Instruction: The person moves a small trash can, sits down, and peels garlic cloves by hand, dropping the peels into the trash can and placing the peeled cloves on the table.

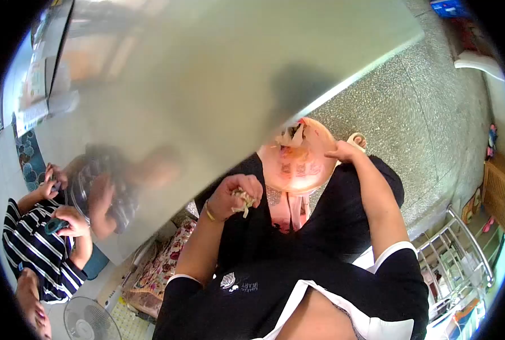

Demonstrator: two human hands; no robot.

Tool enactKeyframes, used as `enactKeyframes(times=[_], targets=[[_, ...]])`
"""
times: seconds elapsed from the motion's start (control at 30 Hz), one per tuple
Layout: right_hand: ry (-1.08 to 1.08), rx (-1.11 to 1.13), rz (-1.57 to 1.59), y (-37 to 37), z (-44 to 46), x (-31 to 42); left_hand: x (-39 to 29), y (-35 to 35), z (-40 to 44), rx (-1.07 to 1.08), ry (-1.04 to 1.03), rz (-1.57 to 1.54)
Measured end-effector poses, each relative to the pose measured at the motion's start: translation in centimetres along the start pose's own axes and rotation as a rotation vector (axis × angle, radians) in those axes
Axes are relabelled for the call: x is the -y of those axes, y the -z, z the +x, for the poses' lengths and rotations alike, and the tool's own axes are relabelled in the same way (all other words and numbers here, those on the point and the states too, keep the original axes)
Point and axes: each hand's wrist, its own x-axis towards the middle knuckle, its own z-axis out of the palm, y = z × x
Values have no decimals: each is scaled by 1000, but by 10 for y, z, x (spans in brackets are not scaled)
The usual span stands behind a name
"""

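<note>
My left hand, with a yellow band at the wrist, is closed around a small bunch of pale, crumpled scraps just below the table edge. Between my knees stands a round pinkish-orange basin, with pale pieces and dark bits at its far side. My right hand rests at the basin's right rim, fingers extended over it, with nothing visible in them.
A glossy table spans the upper left. Another person in a striped shirt sits at the left, holding a dark green object. A fan, a floral cushion and a metal rack stand around.
</note>
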Motion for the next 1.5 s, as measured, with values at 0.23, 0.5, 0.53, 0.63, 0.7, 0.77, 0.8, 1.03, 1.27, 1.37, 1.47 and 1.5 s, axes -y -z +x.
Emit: enactKeyframes(times=[0.23,0.5,0.53,0.63,0.7,0.77,0.8,1.03,1.27,1.37,1.47,1.5], targets=[[15,-295,991,-16,-86,126,14,17,-63,130,-46,67],[747,-97,1610,-59,-221,316,14,31,-102,51,-201,52],[799,-50,1617,-64,-230,323,15,36,-107,44,-204,68],[836,-127,1510,-84,-254,341,15,42,-123,37,-226,76],[870,-125,1473,-94,-262,345,15,42,-129,42,-282,49],[872,-146,1455,-101,-270,349,18,41,-132,34,-302,35],[872,-148,1457,-103,-273,350,18,38,-133,20,-320,23],[901,-90,1528,-102,-256,317,29,21,-134,4,-328,68],[1106,206,1708,-108,-246,293,36,2,-138,-7,-250,143],[1072,182,1774,-104,-241,278,42,7,-134,-12,-210,140],[1112,117,1689,-106,-231,251,55,6,-132,-81,-161,158],[1100,110,1703,-107,-227,240,55,2,-131,-120,-144,202]])
